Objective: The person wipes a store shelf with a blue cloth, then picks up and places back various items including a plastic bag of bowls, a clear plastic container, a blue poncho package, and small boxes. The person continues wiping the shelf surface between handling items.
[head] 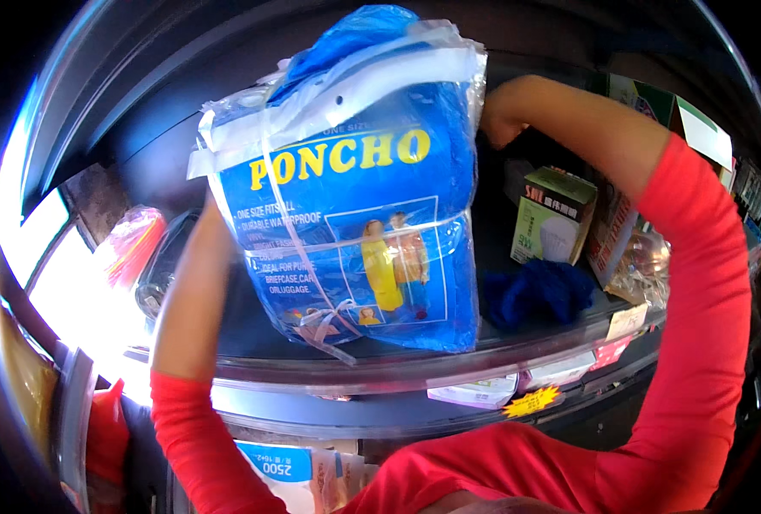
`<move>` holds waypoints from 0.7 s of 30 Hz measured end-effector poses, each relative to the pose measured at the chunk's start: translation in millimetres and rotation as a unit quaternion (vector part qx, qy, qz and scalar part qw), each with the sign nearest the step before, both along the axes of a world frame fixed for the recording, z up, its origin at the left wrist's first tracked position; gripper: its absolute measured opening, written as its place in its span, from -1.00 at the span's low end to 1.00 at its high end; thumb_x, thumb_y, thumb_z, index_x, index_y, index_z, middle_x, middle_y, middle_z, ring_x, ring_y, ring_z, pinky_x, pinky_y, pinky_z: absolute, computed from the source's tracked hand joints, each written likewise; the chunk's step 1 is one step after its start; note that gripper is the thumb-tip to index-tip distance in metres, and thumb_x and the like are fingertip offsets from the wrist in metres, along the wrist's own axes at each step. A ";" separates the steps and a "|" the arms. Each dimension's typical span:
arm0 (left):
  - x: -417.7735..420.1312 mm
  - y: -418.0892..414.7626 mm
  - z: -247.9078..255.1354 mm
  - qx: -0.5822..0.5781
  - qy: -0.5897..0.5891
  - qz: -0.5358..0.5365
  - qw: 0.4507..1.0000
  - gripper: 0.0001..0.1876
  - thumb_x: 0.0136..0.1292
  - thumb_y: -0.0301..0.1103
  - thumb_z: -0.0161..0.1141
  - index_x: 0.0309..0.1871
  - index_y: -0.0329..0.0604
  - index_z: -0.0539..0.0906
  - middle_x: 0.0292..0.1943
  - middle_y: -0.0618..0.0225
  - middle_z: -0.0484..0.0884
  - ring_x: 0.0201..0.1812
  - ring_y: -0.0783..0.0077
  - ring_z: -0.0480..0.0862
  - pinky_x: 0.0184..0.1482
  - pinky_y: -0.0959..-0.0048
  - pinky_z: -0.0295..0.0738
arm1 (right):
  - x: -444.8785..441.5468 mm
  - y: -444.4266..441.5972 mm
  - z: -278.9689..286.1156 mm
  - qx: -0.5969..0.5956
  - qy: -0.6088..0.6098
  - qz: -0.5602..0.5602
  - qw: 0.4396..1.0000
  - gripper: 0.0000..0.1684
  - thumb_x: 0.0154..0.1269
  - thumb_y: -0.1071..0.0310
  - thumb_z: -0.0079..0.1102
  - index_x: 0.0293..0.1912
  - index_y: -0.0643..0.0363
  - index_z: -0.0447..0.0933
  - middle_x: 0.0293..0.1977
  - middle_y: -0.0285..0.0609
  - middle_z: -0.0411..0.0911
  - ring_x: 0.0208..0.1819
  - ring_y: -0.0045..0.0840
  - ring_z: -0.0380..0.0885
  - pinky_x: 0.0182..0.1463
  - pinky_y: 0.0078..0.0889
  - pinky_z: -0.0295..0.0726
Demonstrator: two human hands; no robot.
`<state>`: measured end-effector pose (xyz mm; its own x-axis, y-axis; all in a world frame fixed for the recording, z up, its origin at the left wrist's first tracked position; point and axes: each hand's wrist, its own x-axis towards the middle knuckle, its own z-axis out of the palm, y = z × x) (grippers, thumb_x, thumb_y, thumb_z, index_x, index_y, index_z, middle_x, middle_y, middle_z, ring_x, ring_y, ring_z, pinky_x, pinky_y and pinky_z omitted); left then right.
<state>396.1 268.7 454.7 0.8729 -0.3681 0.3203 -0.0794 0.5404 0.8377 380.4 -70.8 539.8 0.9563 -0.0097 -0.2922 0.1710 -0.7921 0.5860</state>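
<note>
A bundle of blue poncho packs in clear plastic (pixel 367 173), tied crosswise with white string, stands tilted in front of me on a dark shelf (pixel 239 347). My right hand (pixel 505 115) is at the bundle's upper right edge, its fingers partly hidden behind the plastic. My left forearm reaches up behind the bundle's left side, and the left hand itself is hidden there. A crumpled dark blue cloth or bag (pixel 537 292) lies on the shelf just right of the bundle. Behind that cloth stands a green and black light bulb box (pixel 554 215).
Pink and orange plastic packs (pixel 136 241) and a dark wrapped item (pixel 168 263) lie at the shelf's left. More boxes (pixel 643 96) and a clear bag (pixel 643 263) stand at the right. The lower shelf holds a white box (pixel 473 392) beside a yellow star-shaped tag (pixel 531 402).
</note>
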 end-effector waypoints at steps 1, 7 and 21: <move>-3.6 18.5 7.4 -0.009 -0.029 0.077 0.997 -0.50 0.37 0.06 -0.01 0.10 -0.18 0.52 -0.11 0.15 0.64 -0.10 0.26 0.65 0.02 0.37 0.54 | -15.9 -2.0 -3.0 -0.017 -0.032 0.023 0.999 -0.65 0.26 0.27 0.04 -0.08 0.28 0.60 -0.14 0.07 0.60 -0.16 -0.23 0.61 -0.16 -0.17 0.56; -116.1 -12.5 -13.1 0.311 -0.664 0.425 0.531 -0.48 0.22 0.02 0.16 0.21 0.10 0.43 0.31 0.12 0.28 0.34 0.11 0.24 0.33 0.00 0.08 | -161.1 -7.2 -20.4 0.252 -0.019 0.338 0.906 -0.77 0.13 0.36 0.10 -0.41 0.38 0.54 -0.47 0.12 0.55 -0.35 -0.12 0.56 -0.20 -0.14 0.54; -137.1 -107.0 -60.3 0.577 -0.709 0.319 0.248 -0.41 -0.07 -0.14 0.39 0.13 0.29 0.51 0.37 0.10 0.23 0.43 0.09 0.13 0.33 -0.42 -0.27 | -207.2 -41.9 -143.6 0.271 -0.206 0.347 0.874 -0.54 0.11 0.42 0.12 0.07 0.18 0.50 -0.10 -0.02 0.51 0.00 -0.23 0.44 0.07 -0.23 0.45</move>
<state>259.0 161.7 394.4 0.1810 -0.8609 0.4754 -0.4979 -0.4971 -0.7106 173.2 -112.7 396.3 0.7023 0.6467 0.2975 0.5829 -0.7623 0.2812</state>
